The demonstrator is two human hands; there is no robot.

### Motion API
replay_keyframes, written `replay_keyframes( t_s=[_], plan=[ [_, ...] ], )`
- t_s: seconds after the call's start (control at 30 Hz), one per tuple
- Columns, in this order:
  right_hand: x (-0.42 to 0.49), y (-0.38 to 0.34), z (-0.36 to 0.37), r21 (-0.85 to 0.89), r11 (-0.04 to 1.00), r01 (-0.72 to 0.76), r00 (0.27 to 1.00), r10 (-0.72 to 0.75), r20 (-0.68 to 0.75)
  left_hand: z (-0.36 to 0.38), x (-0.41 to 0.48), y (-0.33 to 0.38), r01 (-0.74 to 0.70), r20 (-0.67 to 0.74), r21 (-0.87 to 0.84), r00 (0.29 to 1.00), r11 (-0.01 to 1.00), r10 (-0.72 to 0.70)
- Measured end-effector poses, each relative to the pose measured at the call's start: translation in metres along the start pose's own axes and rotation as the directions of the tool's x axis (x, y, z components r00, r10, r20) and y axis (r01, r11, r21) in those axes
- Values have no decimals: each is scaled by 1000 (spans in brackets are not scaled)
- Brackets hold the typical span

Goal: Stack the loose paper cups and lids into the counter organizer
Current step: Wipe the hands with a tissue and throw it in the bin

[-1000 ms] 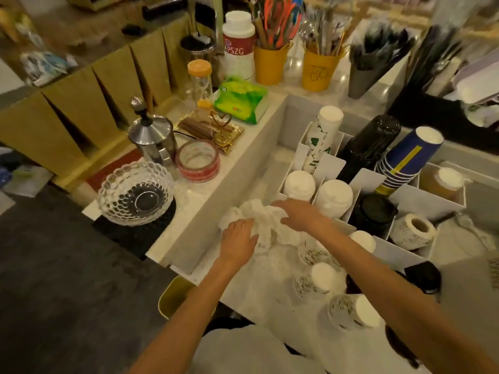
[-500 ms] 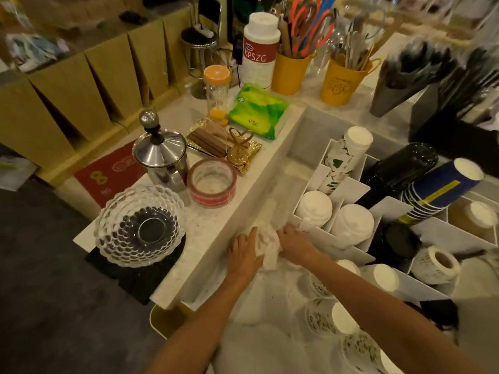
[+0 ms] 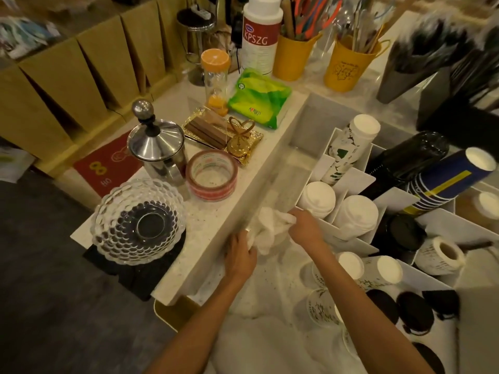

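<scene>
Low down, both hands (image 3: 272, 245) bunch a white cloth (image 3: 270, 228) beside the organizer (image 3: 348, 182) edge.

Soft white cloth (image 3: 270, 230), speckled stone counter (image 3: 216, 222)

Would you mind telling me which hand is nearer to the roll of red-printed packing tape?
Left. The left hand sits just below the tape roll, across the counter ledge, gripping the white cloth. The right hand holds the cloth's far side, beside the organizer.

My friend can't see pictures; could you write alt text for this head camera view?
Two bare hands, left hand and right hand, bunch a crumpled white cloth on a pale counter beside a white divided organizer holding stacked paper cups.
</scene>
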State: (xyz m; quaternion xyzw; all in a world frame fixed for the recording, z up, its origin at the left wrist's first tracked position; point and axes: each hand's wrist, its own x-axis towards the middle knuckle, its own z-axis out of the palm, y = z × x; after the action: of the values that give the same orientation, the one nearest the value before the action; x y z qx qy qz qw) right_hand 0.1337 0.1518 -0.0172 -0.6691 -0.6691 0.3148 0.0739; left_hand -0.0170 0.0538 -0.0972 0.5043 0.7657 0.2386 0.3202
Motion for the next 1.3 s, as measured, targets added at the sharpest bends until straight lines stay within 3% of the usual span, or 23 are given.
replay_keyframes(
  t_s=[0.07, 0.13, 0.17, 0.23, 0.33, 0.47, 0.5, 0.57, 0.63, 0.7, 0.77, 0.87, 1.0, 1.13, 1.23, 1.3],
  plan=[
    [-7, 0, 1, 71, 997, -9, 1000, 10, -16, -10, -2, 7, 17, 28, -337, 1000, 941, -8],
    [-16, -3, 9, 63, 998, 25, 1000, -25, 9, -22, -5, 18, 200, 127, -628, 980, 752, -155],
    [-22, -3, 15, 63, 997, 49, 999, -50, 16, -26, -5, 20, 297, 184, -686, 954, 664, -236],
    [-33, -6, 28, 115, 990, 82, 996, -84, 19, -34, -7, 21, 401, 286, -724, 915, 561, -284],
    [-56, -16, 44, 395, 917, 52, 997, -74, 39, -42, -15, 33, 456, 414, -800, 890, 390, -191],
    [-80, -20, 53, 648, 761, 2, 993, -76, 87, -43, -29, 37, 446, 400, -796, 895, 409, -198],
    [-85, -16, 52, 693, 720, -51, 990, -56, 131, -43, -31, 34, 452, 404, -810, 892, 373, -205],
    [-89, -4, 44, 813, 542, -213, 972, 36, 230, -46, -31, 28, 468, 415, -844, 879, 261, -235],
    [-91, 3, 38, 915, 220, -338, 941, 115, 320, -46, -29, 26, 476, 422, -863, 864, 171, -276],
    [-98, 1, 34, 925, -39, -379, 918, 108, 381, -41, -32, 26, 501, 434, -846, 845, 182, -311],
    [-107, -4, 32, 897, -230, -378, 915, 51, 400, -35, -38, 23, 493, 431, -845, 856, 205, -286],
    [-117, -5, 21, 855, -414, -312, 929, 53, 365, -38, -47, 22, 432, 397, -896, 882, 100, -253],
    [-128, 3, 9, 886, -441, -146, 964, 137, 228, -47, -55, 26, 412, 366, -905, 883, 109, -295],
    [-139, -10, 20, 907, -417, -62, 962, 217, 166, -48, -83, 47, 324, 241, -891, 931, 318, -274],
    [-153, -30, 40, 978, -209, 17, 949, 311, 50, -41, -112, 71, 278, 193, -877, 951, 391, -243],
    [-167, -37, 53, 997, -60, 40, 961, 275, -22, -44, -127, 82, 236, 171, -862, 968, 448, -182]
  ],
)
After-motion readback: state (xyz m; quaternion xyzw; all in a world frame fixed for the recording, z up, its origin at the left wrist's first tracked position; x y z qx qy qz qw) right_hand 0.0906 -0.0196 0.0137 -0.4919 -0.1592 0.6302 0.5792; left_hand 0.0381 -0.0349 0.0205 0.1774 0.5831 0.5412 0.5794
